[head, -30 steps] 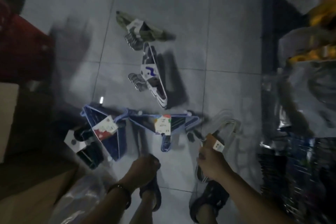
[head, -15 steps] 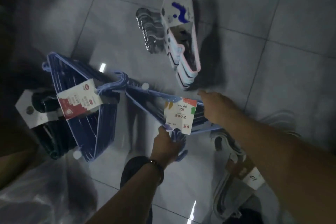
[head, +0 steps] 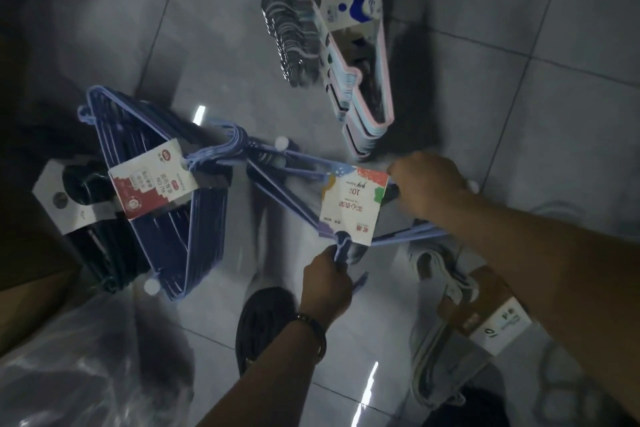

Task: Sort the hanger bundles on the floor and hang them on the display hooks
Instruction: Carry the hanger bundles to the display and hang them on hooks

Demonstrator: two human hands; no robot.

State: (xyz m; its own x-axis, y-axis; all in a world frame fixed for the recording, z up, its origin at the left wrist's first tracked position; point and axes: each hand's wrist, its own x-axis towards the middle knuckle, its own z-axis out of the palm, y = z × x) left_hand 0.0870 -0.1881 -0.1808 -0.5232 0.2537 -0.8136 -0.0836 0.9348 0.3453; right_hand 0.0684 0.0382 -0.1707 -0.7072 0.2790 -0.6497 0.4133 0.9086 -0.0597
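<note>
Centre frame: left hand grips the hooks of the blue bundle; right hand clasps its upper edge. Probably light, stiff, slippery wire; hooks offer the surest hold.

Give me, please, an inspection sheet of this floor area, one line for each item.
Surface: grey tiled floor, glossy, dimly lit.
Job's things: blue hanger bundle in both hands; second blue bundle, black bundle, pastel bundle and white bundle lie on the floor.
Clutter: plastic bag at lower left.
Grippers: left hand grips the bundle's hooks; right hand holds its far end.
Cables: nothing seen.
Surroundings: dark edges; a sandalled foot below the bundle.
</note>
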